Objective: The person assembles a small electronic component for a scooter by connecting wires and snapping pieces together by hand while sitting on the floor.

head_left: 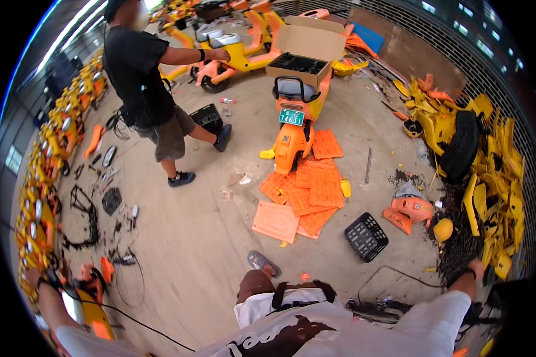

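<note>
The left hand (31,278) was stretched far out to the person's left, low by the floor, right at the row of yellow scooters (39,196) that ran along that side; it lay at the dark rim of the view and whether its fingers were curled on anything could not be told. Just beside it toward the body stood an orange-and-yellow scooter part (92,297), with a thin black cable (125,315) trailing from there across the concrete floor (196,238) toward the person's white shirt. The right hand (475,269) reached out to the opposite side, wrist banded in black, at the edge of the heap of yellow plastic panels (494,178) and dark debris; its fingers were hidden there too, so their opening could not be judged. A second black wire (393,275) curved along the floor just inside that arm. Each hand thus lay nearest its own side's pile, well apart from each other. Between them, farther out, lay a black basket (366,237), a spread of orange ribbed panels (307,193), and an orange scooter (298,113) carrying an open cardboard box (307,50). Beyond to the left, another person (146,77) in dark clothes leaned a hand on a yellow scooter.
</note>
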`<state>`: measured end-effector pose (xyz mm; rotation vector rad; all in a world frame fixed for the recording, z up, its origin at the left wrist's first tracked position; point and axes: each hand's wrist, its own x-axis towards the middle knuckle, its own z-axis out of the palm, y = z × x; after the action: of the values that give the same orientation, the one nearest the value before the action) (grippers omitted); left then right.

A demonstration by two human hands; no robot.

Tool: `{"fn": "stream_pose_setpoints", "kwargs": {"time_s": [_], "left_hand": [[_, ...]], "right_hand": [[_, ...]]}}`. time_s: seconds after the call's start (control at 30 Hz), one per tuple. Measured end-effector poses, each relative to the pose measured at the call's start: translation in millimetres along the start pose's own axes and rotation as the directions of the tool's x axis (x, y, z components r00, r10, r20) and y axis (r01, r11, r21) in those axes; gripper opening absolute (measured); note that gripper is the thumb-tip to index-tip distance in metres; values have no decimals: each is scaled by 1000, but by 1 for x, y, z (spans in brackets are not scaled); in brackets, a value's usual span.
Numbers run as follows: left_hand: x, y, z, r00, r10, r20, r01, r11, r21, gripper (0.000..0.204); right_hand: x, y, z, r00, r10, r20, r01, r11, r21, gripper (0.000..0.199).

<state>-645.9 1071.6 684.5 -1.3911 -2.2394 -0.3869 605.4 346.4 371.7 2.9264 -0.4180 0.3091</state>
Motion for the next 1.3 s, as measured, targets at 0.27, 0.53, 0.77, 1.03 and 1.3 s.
{"fn": "stream_pose_setpoints", "kwargs": {"time_s": [0.27,0.53,0.77,1.03,1.3], "left_hand": [[220,160,73,981,184,-53,-182,982,49,31],[352,513,163,692,598,-405,-709,668,-224,26],[122,937,166,-389,621,-681,-754,-639,-153,18],[-42,1196,182,-472,654,-591,-557,-741,-374,39],[-87,1437,352,-369,856,-362,-704,-512,-492,69]], "right_hand": [[-209,-284,-143,981,195,-6,-182,923,339,45],[-292,-476,-53,941,-43,-335,157,934,322,48],[-465,-602,-23,997,-48,65,20,929,369,49],[-628,-567,-38,747,428,508,-605,756,252,34],[-1001,-554,-188,-60,919,389,-975,30,-222,23]]}}
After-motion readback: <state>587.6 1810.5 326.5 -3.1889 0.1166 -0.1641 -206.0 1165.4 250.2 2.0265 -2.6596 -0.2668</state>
